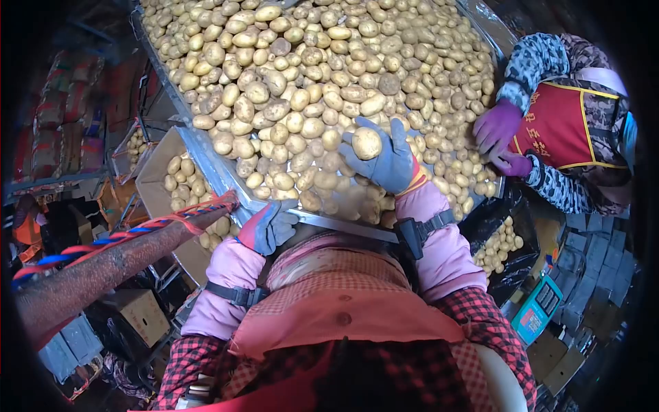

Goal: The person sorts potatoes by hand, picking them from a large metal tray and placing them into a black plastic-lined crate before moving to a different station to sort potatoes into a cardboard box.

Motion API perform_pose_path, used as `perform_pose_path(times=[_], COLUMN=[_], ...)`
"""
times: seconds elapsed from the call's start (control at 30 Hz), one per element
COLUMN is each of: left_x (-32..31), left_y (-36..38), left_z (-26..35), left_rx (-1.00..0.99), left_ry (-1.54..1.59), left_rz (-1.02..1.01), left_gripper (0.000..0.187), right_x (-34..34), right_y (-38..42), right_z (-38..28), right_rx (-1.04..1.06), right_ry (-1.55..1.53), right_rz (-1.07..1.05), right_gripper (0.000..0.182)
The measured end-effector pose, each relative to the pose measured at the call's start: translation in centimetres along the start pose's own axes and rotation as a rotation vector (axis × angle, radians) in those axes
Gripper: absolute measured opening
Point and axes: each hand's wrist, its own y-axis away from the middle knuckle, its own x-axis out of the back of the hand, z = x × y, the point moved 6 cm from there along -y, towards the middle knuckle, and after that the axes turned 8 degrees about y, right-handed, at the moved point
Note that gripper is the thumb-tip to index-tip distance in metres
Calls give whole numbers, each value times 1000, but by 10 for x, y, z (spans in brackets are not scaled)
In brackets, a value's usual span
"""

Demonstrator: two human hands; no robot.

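A wide metal-edged table [343, 224] bears a thick layer of potatoes [312, 127]. My right hand [386, 156], in a grey-blue glove, is palm up over the near part of the layer, with one round potato [366, 143] in its palm and the fingers curled around it. At the table's near left corner is my left hand [268, 228], in a grey and red glove, beside the metal edge. Its fingers are bent and point to the right, and I see no potato in it.
A cardboard box [161, 168] with potatoes stands at the left, behind a rope-wrapped pole [103, 264]. A co-worker in purple gloves [498, 127] stands at the right edge. Near my right arm are a black-lined box of potatoes [499, 247] and a teal scale [537, 309].
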Motion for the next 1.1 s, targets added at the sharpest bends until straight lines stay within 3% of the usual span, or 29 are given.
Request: perform_pose_path(times=[0.03, 0.1, 0.13, 0.23, 0.33, 0.43, 0.47, 0.5, 0.57, 0.6, 0.67, 0.73, 0.8, 0.83, 0.9, 0.97, 1.03, 1.1], left_x=[-5, -5, -8, -21, -47, 0, 4, 24, 48, 63, 91, 115, 107, 105, 94, 60, 40, 29], left_y=[6, 9, 9, 14, 32, 25, 42, 47, 75, 79, 96, 114, 122, 123, 111, 97, 85, 75], left_z=[2, 4, 1, -10, -23, -28, -25, -20, -2, 13, 31, 43, 44, 44, 35, 20, 18, 17], left_rx=[-23, -19, -15, 24, 75, 36, 162, 10, 133, -134, -306, -178, -178, -211, -131, -64, -19, -3], left_ry=[-92, -171, -171, -132, 7, 1, 73, 39, 151, 159, 332, 533, 467, 369, 556, 842, 793, 395], left_rz=[87, 39, -1, -121, -224, -104, -195, -25, -258, -78, -59, -282, -292, -243, -310, -166, -235, -506], left_gripper=[49, 56, 58, 61, 60, 58, 56, 65, 75, 81, 87, 87, 84, 82, 71, 65, 62, 62], right_x=[-2, -7, -17, -46, -106, -140, -139, -134, -120, -116, -112, -112, -113, -111, -106, -96, -86, -76], right_y=[4, 13, 18, 46, 60, 79, 87, 94, 115, 127, 153, 171, 179, 179, 174, 165, 162, 159], right_z=[-1, -4, 4, -28, -9, 11, 20, 25, 34, 47, 68, 74, 64, 56, 38, 28, 25, 21], right_rx=[18, 48, -60, 148, -72, -214, -242, -268, -310, -296, -344, -466, -539, -524, -436, -215, 36, 192], right_ry=[41, 125, -180, -51, -362, -549, -589, -628, -450, -379, -420, -641, -637, -553, -303, 103, 489, 694], right_rz=[45, 139, 200, 101, -182, -201, -151, -100, -100, -100, -82, -43, -100, -133, -200, -232, -220, -171], right_gripper=[39, 36, 37, 33, 53, 60, 62, 63, 61, 60, 57, 52, 48, 47, 44, 43, 41, 40])
